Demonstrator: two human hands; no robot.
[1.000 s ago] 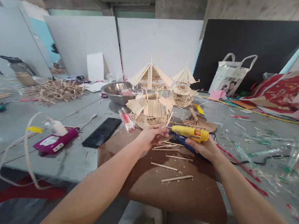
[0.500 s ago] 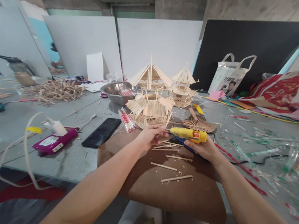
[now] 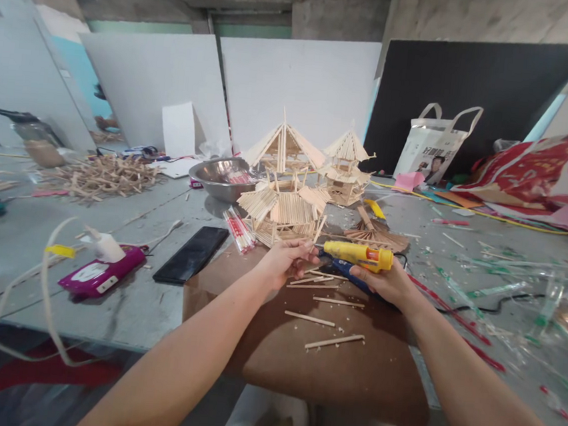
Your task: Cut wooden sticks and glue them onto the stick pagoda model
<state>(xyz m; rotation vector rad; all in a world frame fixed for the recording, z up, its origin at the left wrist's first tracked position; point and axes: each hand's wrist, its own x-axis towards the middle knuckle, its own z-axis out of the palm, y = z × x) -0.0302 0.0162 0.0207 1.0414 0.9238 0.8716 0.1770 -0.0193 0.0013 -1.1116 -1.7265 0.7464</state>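
My right hand [image 3: 388,283] grips a yellow and blue glue gun [image 3: 357,255], its nozzle pointing left. At the nozzle's tip my left hand [image 3: 293,261] is closed in a pinch; whatever sits between the fingertips is too small to make out. Just behind my left hand stands a pavilion model [image 3: 284,210] built of thin wooden sticks, with a stick roof [image 3: 285,147] seen above it. Several loose wooden sticks [image 3: 334,342] lie below my hands on a brown board [image 3: 261,345].
Left of the board are a black phone [image 3: 192,254] and a purple power strip [image 3: 105,273] with a white cable. Behind stand a metal bowl [image 3: 211,182], a stick pile [image 3: 107,176] and a smaller stick pagoda [image 3: 345,172]. Plastic wrappers [image 3: 508,288] litter the right side.
Both hands and the glue gun stay almost in place, with the nozzle still beside my left fingertips. The whole view has shifted very slightly.
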